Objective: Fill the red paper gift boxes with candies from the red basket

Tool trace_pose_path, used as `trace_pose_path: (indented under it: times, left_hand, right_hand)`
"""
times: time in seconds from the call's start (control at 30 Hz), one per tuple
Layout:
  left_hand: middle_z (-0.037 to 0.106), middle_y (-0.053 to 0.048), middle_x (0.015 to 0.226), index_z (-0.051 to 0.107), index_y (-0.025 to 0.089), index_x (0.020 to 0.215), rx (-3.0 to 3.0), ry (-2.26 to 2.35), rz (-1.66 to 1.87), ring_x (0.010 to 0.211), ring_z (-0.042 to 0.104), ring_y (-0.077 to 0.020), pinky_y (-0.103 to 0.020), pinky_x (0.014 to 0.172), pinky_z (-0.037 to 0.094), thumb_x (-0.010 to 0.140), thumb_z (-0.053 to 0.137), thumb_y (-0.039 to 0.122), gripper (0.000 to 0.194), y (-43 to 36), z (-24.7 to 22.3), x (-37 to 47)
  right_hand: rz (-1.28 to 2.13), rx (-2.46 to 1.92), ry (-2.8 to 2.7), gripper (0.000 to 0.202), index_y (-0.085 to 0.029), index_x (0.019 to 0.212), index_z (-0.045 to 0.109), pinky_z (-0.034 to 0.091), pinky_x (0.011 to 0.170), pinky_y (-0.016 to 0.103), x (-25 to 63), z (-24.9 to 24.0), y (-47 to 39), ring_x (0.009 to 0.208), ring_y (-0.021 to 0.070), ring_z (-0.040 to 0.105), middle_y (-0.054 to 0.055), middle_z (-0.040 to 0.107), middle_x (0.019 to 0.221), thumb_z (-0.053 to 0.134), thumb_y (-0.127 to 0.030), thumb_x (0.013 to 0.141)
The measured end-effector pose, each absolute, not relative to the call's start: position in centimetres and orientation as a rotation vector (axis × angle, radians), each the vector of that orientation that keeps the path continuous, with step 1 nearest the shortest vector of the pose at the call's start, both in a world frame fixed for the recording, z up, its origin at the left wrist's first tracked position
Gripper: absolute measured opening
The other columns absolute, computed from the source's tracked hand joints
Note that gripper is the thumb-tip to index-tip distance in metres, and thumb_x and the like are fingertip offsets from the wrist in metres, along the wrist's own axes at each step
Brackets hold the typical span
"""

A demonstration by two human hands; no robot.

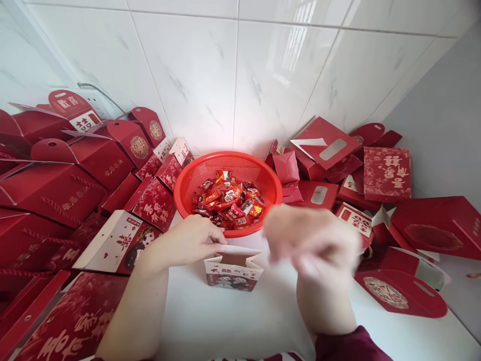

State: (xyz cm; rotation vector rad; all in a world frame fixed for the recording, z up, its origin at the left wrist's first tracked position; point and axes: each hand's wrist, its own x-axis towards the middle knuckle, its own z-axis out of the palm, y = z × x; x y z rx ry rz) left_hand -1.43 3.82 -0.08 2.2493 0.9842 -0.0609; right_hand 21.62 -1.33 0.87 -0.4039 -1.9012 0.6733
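A small white and red paper gift box with cartoon figures on its front stands upright on the white table, its top open. My left hand is closed with finger and thumb at the box's back left rim. To the right of the box, my right hand hangs in the air, apart from it and smeared by motion; whether it holds anything cannot be made out. Just behind the box, a red plastic basket contains many wrapped candies in red, pink and dark wrappers.
Red gift boxes with handles and rope cords are piled along the left. A red and white box lies beside my left forearm. More red boxes are heaped at the right. A tiled wall closes off the back.
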Motion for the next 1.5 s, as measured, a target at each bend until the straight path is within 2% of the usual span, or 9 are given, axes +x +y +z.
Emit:
trace_pose_path:
  times: [0.13, 0.3, 0.47, 0.7, 0.93, 1.07, 1.27, 1.4, 1.5]
  left_hand:
    - [0.072, 0.003, 0.072, 0.077, 0.022, 0.082, 2.246, 0.999, -0.06, 0.065, 0.061, -0.0116, -0.021, 0.058, 0.033, 0.086, 0.054, 0.029, 0.024, 3.5, 0.1, -1.4]
    - [0.072, 0.003, 0.072, 0.077, 0.022, 0.079, 2.267, 1.009, -0.051, 0.065, 0.061, -0.0115, -0.021, 0.059, 0.033, 0.085, 0.054, 0.026, 0.024, 3.4, 0.2, -1.4]
    - [0.073, 0.003, 0.073, 0.077, 0.024, 0.083, 2.259, 1.015, -0.07, 0.065, 0.06, -0.0122, -0.022, 0.058, 0.033, 0.086, 0.054, 0.029, 0.024, 3.5, 0.2, -1.6]
    - [0.073, 0.002, 0.074, 0.078, 0.025, 0.085, 2.251, 1.026, -0.067, 0.066, 0.061, -0.0136, -0.023, 0.059, 0.034, 0.087, 0.054, 0.034, 0.026, 3.6, 0.0, -1.5]
    - [0.072, 0.001, 0.071, 0.079, 0.021, 0.084, 2.204, 1.016, -0.038, 0.063, 0.059, -0.0141, -0.023, 0.057, 0.034, 0.086, 0.055, 0.033, 0.026, 3.3, 0.2, -1.5]
    - [0.071, 0.001, 0.069, 0.078, 0.02, 0.08, 2.192, 1.014, -0.005, 0.062, 0.057, -0.0136, -0.023, 0.057, 0.034, 0.086, 0.055, 0.035, 0.028, 3.2, 0.3, -1.5]
    - [0.068, 0.002, 0.065, 0.078, 0.021, 0.081, 2.228, 0.977, -0.033, 0.058, 0.053, -0.012, -0.023, 0.056, 0.032, 0.087, 0.053, 0.037, 0.03, 3.3, 0.3, -1.6]
    - [0.067, 0.002, 0.065, 0.078, 0.021, 0.08, 2.218, 0.984, -0.038, 0.059, 0.055, -0.0122, -0.024, 0.055, 0.029, 0.086, 0.054, 0.034, 0.028, 3.4, 0.3, -1.6]
    - [0.065, 0.002, 0.062, 0.078, 0.021, 0.079, 2.222, 0.966, -0.045, 0.057, 0.053, -0.0117, -0.024, 0.055, 0.028, 0.086, 0.054, 0.032, 0.027, 3.4, 0.2, -1.5]
  right_hand:
    - [0.8, -0.802, -1.944, 0.016, -0.018, 0.096, 0.064, 0.051, 0.074, 0.029, 19.8, 0.1, 7.4, 0.079, 0.0137, 0.064, 0.003, 0.07, 0.09, 0.051, -0.028, 0.095]
    - [0.595, -1.024, -2.796, 0.022, -0.016, 0.108, 0.065, 0.048, 0.083, 0.027, 14.3, -2.0, 13.7, 0.098, 0.0182, 0.065, 0.007, 0.07, 0.111, 0.048, -0.022, 0.093]
    - [0.517, -1.068, -3.091, 0.027, -0.01, 0.107, 0.066, 0.052, 0.075, 0.037, 8.2, -5.3, 14.7, 0.098, 0.0312, 0.067, 0.018, 0.068, 0.114, 0.06, -0.021, 0.083]
    - [0.421, -1.141, -3.222, 0.052, -0.019, 0.128, 0.058, 0.038, 0.102, 0.058, 7.0, -8.1, 15.5, 0.128, 0.0384, 0.047, 0.017, 0.048, 0.144, 0.07, -0.025, 0.077]
    - [0.38, -1.314, -3.155, 0.041, -0.011, 0.12, 0.063, 0.035, 0.097, 0.064, 7.0, -7.8, 14.8, 0.111, 0.0394, 0.06, 0.023, 0.065, 0.119, 0.066, -0.018, 0.079]
    - [0.443, -1.314, -3.02, 0.034, -0.012, 0.109, 0.068, 0.041, 0.096, 0.053, 8.8, -7.2, 16.3, 0.108, 0.0353, 0.062, 0.02, 0.069, 0.112, 0.068, -0.012, 0.075]
    - [0.751, -1.219, -2.743, 0.036, -0.017, 0.11, 0.069, 0.046, 0.082, 0.023, 13.6, -7.2, 19.7, 0.096, 0.0194, 0.066, 0.007, 0.071, 0.109, 0.074, -0.027, 0.076]
    - [0.944, -1.147, -2.602, 0.033, -0.016, 0.108, 0.07, 0.045, 0.073, 0.02, 15.3, -7.7, 20.6, 0.08, 0.0132, 0.063, 0.002, 0.072, 0.093, 0.071, -0.03, 0.078]
    - [1.005, -1.145, -2.516, 0.027, -0.014, 0.093, 0.072, 0.041, 0.064, 0.022, 15.7, -8.2, 20.8, 0.066, 0.0119, 0.056, -0.002, 0.065, 0.074, 0.07, -0.035, 0.076]
